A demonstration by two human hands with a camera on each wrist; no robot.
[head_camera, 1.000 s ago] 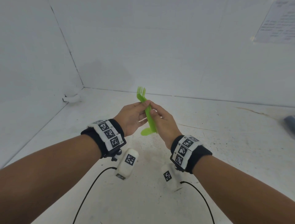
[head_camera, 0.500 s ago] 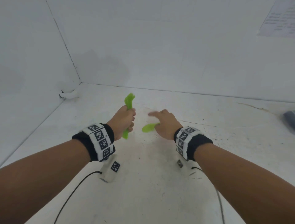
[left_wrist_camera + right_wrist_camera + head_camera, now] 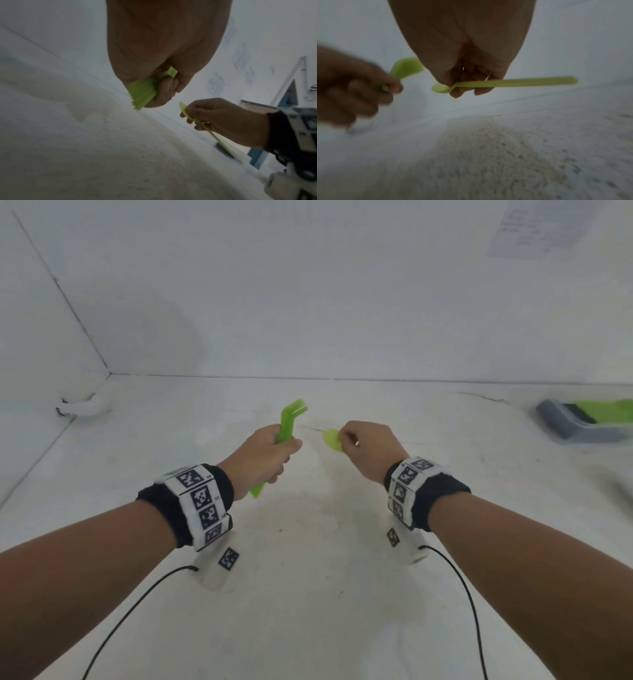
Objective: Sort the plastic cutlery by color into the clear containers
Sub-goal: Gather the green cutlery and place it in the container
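Hands apart: left hand (image 3: 265, 451) grips green cutlery bundle (image 3: 287, 424), right hand (image 3: 368, 448) pinches spoon (image 3: 332, 440), handle hidden.

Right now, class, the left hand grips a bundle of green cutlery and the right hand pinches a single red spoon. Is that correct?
One detail is wrong: the spoon in the right hand is green, not red, as the right wrist view shows. The left hand does grip a bundle of green cutlery.

White walls (image 3: 308, 285), scuffed white floor (image 3: 308, 594) (paper sheet (image 3: 537, 231) pinned).
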